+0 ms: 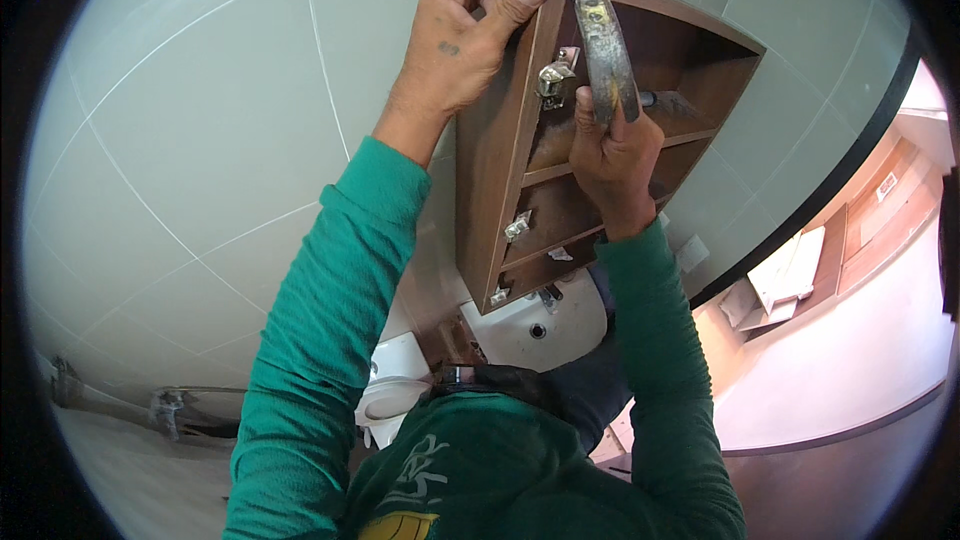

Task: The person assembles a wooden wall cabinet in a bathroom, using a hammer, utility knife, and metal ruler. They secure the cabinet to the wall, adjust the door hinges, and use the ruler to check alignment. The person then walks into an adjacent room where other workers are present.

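Note:
In front of me on the tiled wall is a brown wooden cabinet [475, 175] with an open front and several shelves. My left hand [465, 30] grips its upper left corner, thumb on the front edge and fingers over the top. Any small thing under those fingers is hidden. My right hand [618, 165] is closed around a claw hammer [608, 50], raised in front of the upper compartment. The worn metal hammer head points up, close to the cabinet's top edge. Metal hinges [553, 78] are fixed along the inner left side; no door hangs on them.
Below the cabinet is a white washbasin [540, 330] with a tap. A white toilet [388, 395] stands lower left. Grey-green tiles [200, 120] cover the wall. To the right, a dark-edged doorway [800, 225] opens onto a bright room.

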`<act>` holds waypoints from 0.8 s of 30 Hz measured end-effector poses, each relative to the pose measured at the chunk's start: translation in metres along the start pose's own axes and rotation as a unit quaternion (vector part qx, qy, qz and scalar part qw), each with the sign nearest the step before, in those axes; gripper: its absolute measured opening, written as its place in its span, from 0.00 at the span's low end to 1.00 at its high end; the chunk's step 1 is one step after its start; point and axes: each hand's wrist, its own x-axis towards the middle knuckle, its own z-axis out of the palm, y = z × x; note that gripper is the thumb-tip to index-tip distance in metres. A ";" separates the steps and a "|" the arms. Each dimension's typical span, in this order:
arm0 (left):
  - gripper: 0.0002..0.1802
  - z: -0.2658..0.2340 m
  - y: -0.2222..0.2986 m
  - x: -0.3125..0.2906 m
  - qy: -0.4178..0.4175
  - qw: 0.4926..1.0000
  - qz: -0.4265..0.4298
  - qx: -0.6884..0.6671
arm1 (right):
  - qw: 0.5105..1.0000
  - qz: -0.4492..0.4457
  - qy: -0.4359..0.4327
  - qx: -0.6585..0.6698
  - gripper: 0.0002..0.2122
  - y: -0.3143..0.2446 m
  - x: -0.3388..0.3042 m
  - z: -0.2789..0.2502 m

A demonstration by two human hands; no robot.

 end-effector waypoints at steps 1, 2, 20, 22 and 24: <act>0.26 0.002 0.002 0.001 -0.002 1.000 0.004 -0.021 | 1.000 0.009 -0.018 -0.010 0.10 0.001 0.001 0.001; 0.24 0.005 0.005 0.003 -0.004 0.999 0.009 -0.042 | 1.000 -0.003 0.003 0.005 0.10 0.001 0.003 0.001; 0.33 0.037 0.028 -0.027 0.129 0.842 0.215 0.477 | 0.998 -0.017 0.038 0.053 0.08 0.010 -0.004 -0.016; 0.32 0.034 0.026 -0.025 0.118 0.844 0.221 0.474 | 0.999 -0.032 0.001 0.021 0.08 0.001 0.004 -0.019; 0.32 0.031 0.024 -0.023 0.114 0.855 0.232 0.450 | 0.999 -0.046 0.006 0.016 0.09 0.002 0.004 -0.016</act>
